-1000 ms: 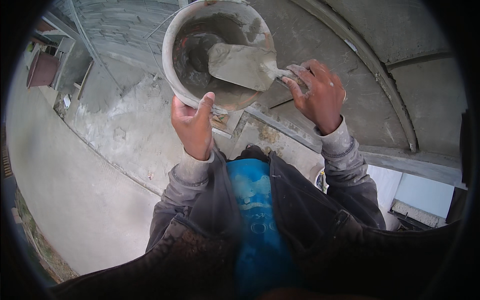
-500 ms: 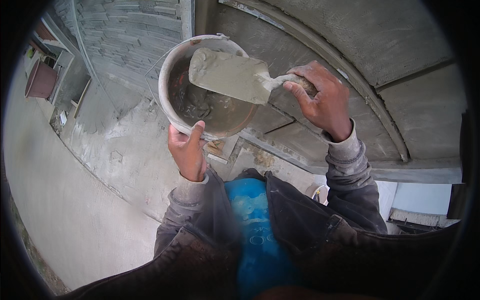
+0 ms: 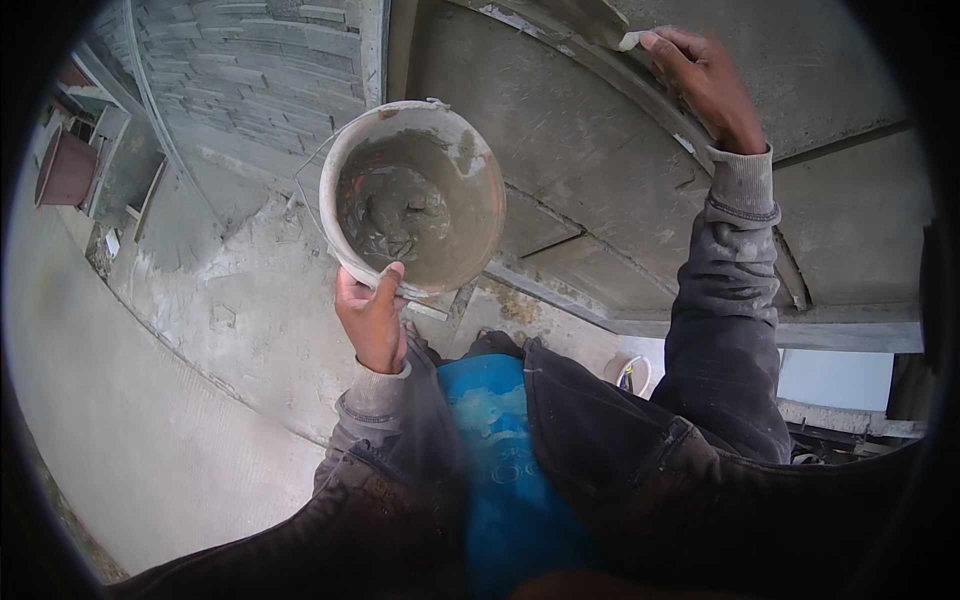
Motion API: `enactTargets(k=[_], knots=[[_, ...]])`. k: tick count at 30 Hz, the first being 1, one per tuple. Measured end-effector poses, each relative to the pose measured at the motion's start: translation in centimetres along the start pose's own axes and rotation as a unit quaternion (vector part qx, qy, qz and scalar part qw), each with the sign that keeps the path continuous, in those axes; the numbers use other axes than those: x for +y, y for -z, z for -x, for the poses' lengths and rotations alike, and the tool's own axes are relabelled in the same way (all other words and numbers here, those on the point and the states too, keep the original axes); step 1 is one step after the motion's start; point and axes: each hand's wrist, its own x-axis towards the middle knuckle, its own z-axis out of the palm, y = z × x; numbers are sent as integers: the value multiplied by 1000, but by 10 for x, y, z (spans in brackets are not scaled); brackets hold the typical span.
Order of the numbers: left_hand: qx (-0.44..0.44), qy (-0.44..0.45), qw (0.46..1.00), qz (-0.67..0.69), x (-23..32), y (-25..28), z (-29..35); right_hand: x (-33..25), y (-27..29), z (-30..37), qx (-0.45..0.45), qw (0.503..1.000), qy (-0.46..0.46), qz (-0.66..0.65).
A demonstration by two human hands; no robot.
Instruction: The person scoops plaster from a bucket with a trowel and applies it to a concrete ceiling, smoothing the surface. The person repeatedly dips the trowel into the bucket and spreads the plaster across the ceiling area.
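My left hand [image 3: 373,320] grips the near rim of a whitish bucket [image 3: 487,215], thumb over the edge. Wet grey mortar [image 3: 400,205] lies in the bottom and smears its inner wall. Up at the top right, my right hand [image 3: 703,82] is closed round the handle of a trowel [image 3: 590,20]. The trowel's blade lies close to a raised curved band [image 3: 650,85] on the grey plastered wall; whether it touches cannot be made out. Most of the handle is hidden by my fingers.
Grooved grey panels [image 3: 590,265] of the wall stand to the right. At the far left are a stacked-stone wall [image 3: 270,70] and a reddish-brown tub [image 3: 67,168]. A small white bucket [image 3: 633,375] stands low, by my right forearm. Concrete floor [image 3: 200,400] spreads left.
My right hand has carried the mortar-loaded trowel up and right, from over the bucket to the wall's curved band. My left hand still holds the bucket, whose inside now shows more fully.
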Motion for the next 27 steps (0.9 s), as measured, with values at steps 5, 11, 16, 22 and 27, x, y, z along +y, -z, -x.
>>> enactTargets(k=[5,11,16,22,27], knots=[[-7,4,1000,29,7,-2,-2,-4,-5,9,74,986,48,144],[-36,14,999,16,12,2,-4,5,-68,-11,159,964,55,207],[-41,26,999,-14,16,8,-7,3,-84,-34,134,974,-9,183],[-50,35,998,7,18,11,-9,15,-88,-44,154,973,1,173],[-43,39,998,6,19,12,-9,8,-68,-9,176,964,-68,189]])
